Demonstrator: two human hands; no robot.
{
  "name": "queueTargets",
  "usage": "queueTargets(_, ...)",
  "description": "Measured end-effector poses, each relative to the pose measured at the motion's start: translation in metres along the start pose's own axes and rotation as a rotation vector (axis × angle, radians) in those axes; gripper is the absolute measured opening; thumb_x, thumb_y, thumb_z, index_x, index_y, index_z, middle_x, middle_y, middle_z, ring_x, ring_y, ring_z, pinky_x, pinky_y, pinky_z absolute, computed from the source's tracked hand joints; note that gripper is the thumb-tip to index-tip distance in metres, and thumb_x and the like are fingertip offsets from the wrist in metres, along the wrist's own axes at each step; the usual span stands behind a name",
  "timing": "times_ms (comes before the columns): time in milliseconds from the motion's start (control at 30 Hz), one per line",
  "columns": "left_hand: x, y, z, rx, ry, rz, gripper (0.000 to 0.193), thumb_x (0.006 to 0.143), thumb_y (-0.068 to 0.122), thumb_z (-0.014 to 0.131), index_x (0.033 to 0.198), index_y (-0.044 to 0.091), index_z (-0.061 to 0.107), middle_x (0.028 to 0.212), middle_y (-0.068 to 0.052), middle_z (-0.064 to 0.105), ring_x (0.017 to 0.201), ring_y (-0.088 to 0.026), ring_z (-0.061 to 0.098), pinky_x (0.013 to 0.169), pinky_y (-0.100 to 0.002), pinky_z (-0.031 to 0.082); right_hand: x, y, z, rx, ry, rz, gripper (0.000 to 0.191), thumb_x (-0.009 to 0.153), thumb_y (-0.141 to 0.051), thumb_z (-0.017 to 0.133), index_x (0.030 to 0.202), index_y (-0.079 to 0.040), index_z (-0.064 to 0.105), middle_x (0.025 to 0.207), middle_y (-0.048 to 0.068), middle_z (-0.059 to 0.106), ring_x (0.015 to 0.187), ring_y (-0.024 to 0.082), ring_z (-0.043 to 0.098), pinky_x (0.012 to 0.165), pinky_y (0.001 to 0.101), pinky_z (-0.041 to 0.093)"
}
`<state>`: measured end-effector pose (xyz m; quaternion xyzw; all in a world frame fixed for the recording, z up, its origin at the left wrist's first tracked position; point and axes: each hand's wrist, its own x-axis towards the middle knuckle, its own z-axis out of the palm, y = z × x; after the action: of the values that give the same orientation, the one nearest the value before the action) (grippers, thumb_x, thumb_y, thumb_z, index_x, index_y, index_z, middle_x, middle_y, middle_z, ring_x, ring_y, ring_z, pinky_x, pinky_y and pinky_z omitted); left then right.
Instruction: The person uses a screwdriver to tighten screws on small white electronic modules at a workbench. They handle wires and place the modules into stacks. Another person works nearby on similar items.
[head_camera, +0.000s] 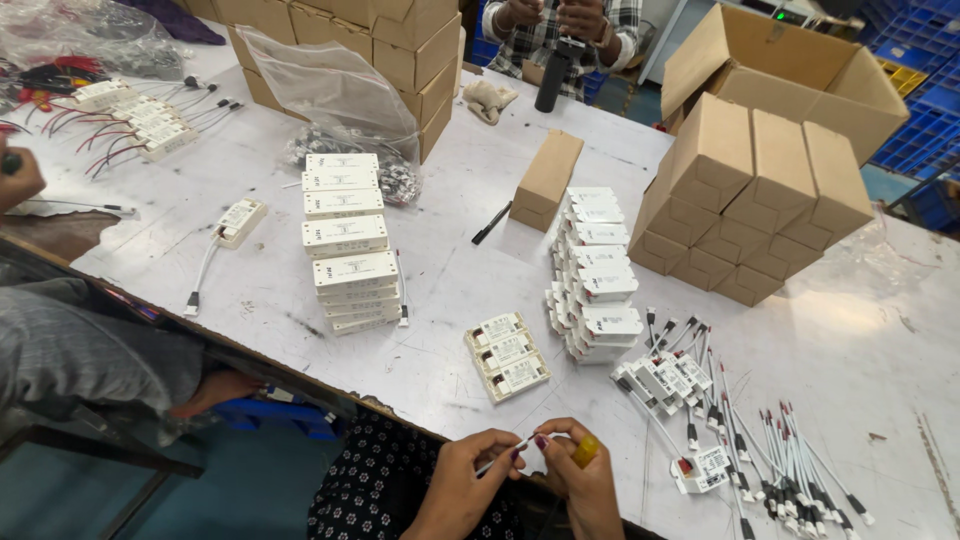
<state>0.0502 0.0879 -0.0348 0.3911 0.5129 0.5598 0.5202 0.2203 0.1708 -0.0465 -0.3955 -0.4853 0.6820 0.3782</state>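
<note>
My left hand (462, 482) and my right hand (582, 478) meet at the table's near edge. Between their fingertips runs a thin white wire (505, 457), and both hands pinch it. A small yellow tool handle (585, 451) sticks up from my right hand's fingers. Just beyond my hands lie three small white modules (507, 356) with labels. To the right are several wired white modules (665, 382) and a spread of loose white cables with black plugs (790, 470).
Two tall stacks of white modules (348, 245) (595, 275) stand mid-table. Brown cartons (750, 195) pile at right, more (400, 40) at the back, with a clear plastic bag (340, 95). A black pen (491, 223) lies nearby. Other people sit at left (60, 340) and stand behind (560, 25).
</note>
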Motion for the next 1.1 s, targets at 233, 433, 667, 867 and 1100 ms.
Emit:
queueTargets(233, 0.008, -0.02, -0.013, -0.096, 0.089, -0.084, 0.022, 0.092, 0.011, 0.068, 0.109, -0.003, 0.074, 0.08, -0.007, 0.077, 0.07, -0.01, 0.071, 0.065, -0.022, 0.056, 0.01, 0.004, 0.015, 0.012, -0.081, 0.014, 0.015, 0.094, -0.011, 0.067, 0.1, 0.002, 0.063, 0.053, -0.006, 0.042, 0.042, 0.003, 0.028, 0.04, 0.0232, 0.02)
queueTargets(433, 0.019, -0.037, -0.005, -0.248, 0.108, -0.121, 0.02, 0.09, 0.011, 0.07, 0.105, -0.001, 0.075, 0.08, -0.004, 0.077, 0.068, -0.007, 0.069, 0.056, -0.02, 0.047, 0.011, 0.014, 0.008, 0.076, -0.052, 0.014, 0.012, 0.092, -0.009, 0.065, 0.096, 0.0, 0.058, 0.051, -0.006, 0.039, 0.039, 0.003, 0.025, 0.037, 0.0242, 0.017)
queueTargets(667, 0.026, -0.043, 0.002, -0.263, 0.089, -0.117, 0.019, 0.091, 0.011, 0.069, 0.102, -0.003, 0.075, 0.077, -0.004, 0.075, 0.063, -0.004, 0.063, 0.059, -0.018, 0.05, 0.007, 0.022, 0.004, 0.089, -0.011, 0.008, 0.01, 0.091, -0.006, 0.064, 0.09, 0.0, 0.057, 0.05, -0.007, 0.034, 0.038, 0.004, 0.023, 0.036, 0.0251, 0.015)
queueTargets(867, 0.021, -0.046, 0.002, -0.289, 0.111, -0.121, 0.017, 0.089, 0.011, 0.072, 0.1, -0.002, 0.075, 0.07, 0.001, 0.069, 0.06, -0.002, 0.057, 0.055, -0.017, 0.043, 0.004, 0.02, -0.005, 0.001, -0.076, 0.053, 0.01, 0.089, -0.004, 0.068, 0.086, 0.001, 0.06, 0.049, -0.006, 0.037, 0.038, 0.004, 0.024, 0.037, 0.0254, 0.016)
queueTargets(1100, 0.019, -0.048, 0.001, -0.232, 0.108, -0.015, 0.012, 0.088, 0.007, 0.072, 0.095, -0.003, 0.072, 0.068, 0.006, 0.061, 0.061, 0.001, 0.05, 0.056, -0.016, 0.038, 0.001, 0.015, -0.013, -0.01, -0.175, 0.129, 0.019, 0.093, -0.013, 0.066, 0.098, 0.005, 0.067, 0.049, -0.007, 0.038, 0.038, 0.002, 0.024, 0.036, 0.0243, 0.015)
